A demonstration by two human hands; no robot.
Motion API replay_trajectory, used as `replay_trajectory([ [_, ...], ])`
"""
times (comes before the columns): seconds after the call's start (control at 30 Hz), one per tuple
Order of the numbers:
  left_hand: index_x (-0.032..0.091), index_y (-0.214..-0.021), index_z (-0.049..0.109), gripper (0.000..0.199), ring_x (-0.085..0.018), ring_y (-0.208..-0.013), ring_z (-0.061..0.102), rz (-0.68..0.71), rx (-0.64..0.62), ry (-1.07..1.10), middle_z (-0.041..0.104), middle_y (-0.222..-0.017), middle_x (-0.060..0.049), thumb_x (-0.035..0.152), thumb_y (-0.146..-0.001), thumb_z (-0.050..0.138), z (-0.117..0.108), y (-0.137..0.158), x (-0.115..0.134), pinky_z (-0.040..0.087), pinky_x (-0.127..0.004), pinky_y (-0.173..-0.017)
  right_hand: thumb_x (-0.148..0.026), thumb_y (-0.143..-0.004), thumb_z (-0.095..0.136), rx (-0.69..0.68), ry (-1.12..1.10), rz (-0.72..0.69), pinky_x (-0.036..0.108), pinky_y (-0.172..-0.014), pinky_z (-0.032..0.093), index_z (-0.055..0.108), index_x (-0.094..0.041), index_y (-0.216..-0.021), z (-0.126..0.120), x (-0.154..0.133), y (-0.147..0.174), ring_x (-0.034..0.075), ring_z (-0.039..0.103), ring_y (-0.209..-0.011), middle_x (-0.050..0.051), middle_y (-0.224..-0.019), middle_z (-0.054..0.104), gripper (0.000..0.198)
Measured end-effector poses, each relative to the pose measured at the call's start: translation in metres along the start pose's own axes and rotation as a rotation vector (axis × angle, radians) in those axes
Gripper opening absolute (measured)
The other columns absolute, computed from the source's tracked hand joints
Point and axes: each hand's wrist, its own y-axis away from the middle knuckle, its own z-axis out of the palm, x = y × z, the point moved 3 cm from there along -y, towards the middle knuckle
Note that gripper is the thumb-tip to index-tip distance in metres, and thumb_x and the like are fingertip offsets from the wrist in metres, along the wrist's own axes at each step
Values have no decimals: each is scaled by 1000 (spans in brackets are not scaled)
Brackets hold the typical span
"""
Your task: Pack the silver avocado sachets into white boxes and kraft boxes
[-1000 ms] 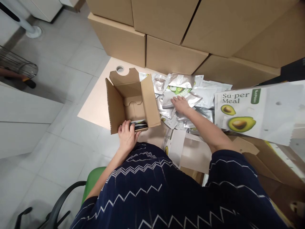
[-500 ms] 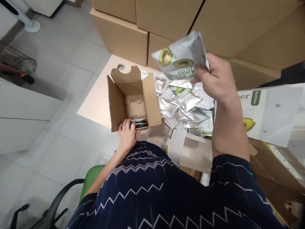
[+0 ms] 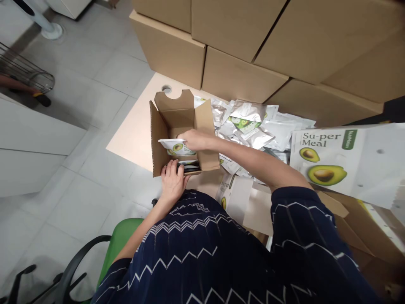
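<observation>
An open cardboard box (image 3: 209,147) with raised flaps stands on the table close to my body. In my right hand (image 3: 195,139) is a white sachet with avocado pictures (image 3: 177,147), lowered inside the box. My left hand (image 3: 173,175) curls its fingers over the near wall of the box, against several sachets (image 3: 189,164) standing along that wall. To the right of the box lies a loose heap of silvery and white sachets (image 3: 253,137). My right forearm passes over part of that heap.
Large closed cartons (image 3: 240,74) are stacked behind the table (image 3: 134,126). At right a white "Su-per Meal" printed box (image 3: 319,158) sits above an open carton (image 3: 363,215). A green chair (image 3: 122,236) is at lower left. Another person's arm (image 3: 19,84) shows at far left.
My right hand has brought its sachet from above the heap leftward and down into the box. My left hand keeps its place on the near wall. The view has shifted slightly.
</observation>
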Motion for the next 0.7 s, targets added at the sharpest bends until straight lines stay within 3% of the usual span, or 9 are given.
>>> replay_trajectory([
  [0.17, 15, -125, 61, 39, -37, -138, 45, -6, -20, 9, 54, -143, -22, 37, -92, 59, 0, 0, 1, 32, -54, -113, -20, -92, 54, -169, 95, 36, 24, -68, 41, 71, -15, -117, 29, -1, -29, 22, 69, -103, 14, -121, 72, 31],
  [0.4, 16, -125, 61, 39, -36, -139, 45, -18, -23, 22, 54, -144, -21, 37, -93, 58, 0, 0, 0, 33, -54, -114, -11, -93, 49, -435, 204, -50, 30, -76, 47, 70, -4, -123, 49, -14, -35, 26, 68, -102, 21, -120, 71, 37],
  [0.57, 13, -131, 55, 46, -38, -139, 44, -28, -24, 48, 51, -145, -24, 37, -92, 61, -4, -2, 2, 37, -56, -113, -12, -93, 51, -497, 197, -114, 28, -74, 46, 67, -3, -126, 54, -14, -34, 24, 68, -99, 21, -122, 70, 39],
  [0.7, 11, -125, 56, 44, -42, -142, 40, -54, -51, 50, 38, -154, -28, 37, -90, 64, -9, -6, 4, 46, -57, -107, -13, -93, 48, -501, 208, -109, 27, -71, 45, 68, -1, -124, 60, -10, -34, 23, 67, -96, 21, -119, 71, 39],
])
